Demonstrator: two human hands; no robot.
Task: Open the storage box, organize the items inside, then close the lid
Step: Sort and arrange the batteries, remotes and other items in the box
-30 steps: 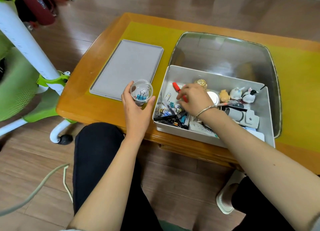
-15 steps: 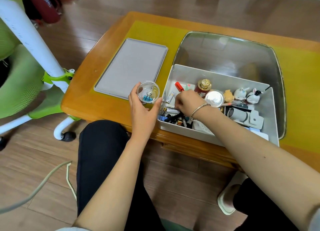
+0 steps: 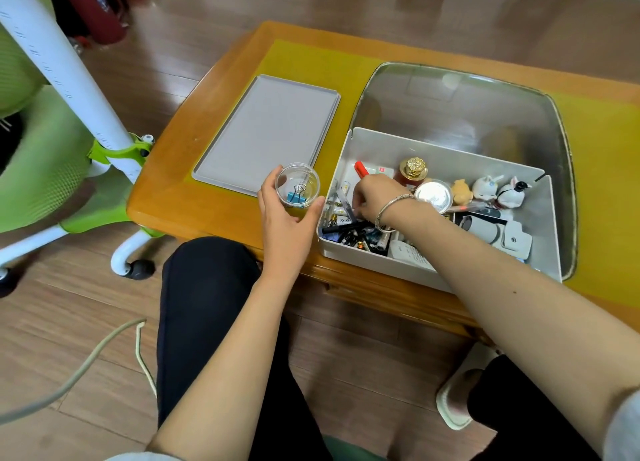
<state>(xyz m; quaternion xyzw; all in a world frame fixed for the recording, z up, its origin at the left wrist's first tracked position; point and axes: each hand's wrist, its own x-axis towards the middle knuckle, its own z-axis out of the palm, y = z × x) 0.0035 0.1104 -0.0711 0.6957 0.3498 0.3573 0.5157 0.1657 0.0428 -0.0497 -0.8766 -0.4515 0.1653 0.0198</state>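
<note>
A grey storage box (image 3: pixel 408 147) stands open on the wooden table, full of small items: a red marker (image 3: pixel 361 168), a gold-capped bottle (image 3: pixel 412 171), a round silver lid (image 3: pixel 433 193), small figurines (image 3: pixel 486 186), pens and batteries. Its flat grey lid (image 3: pixel 266 131) lies to the left. My left hand (image 3: pixel 282 218) grips a clear plastic cup (image 3: pixel 298 184) with a blue binder clip inside, just left of the box. My right hand (image 3: pixel 374 197) reaches into the box's left end, fingers curled down among the pens; what they pinch is hidden.
A large steel tray (image 3: pixel 460 107) sits under and behind the box on a yellow mat (image 3: pixel 304 62). A green and white chair (image 3: pixel 69 142) stands at the left. A cable (image 3: pixel 86 363) trails on the wooden floor by my knees.
My right hand has drawn back toward the near left corner of the box, uncovering the gold-capped bottle and the silver lid. The cup in my left hand has stayed beside the box.
</note>
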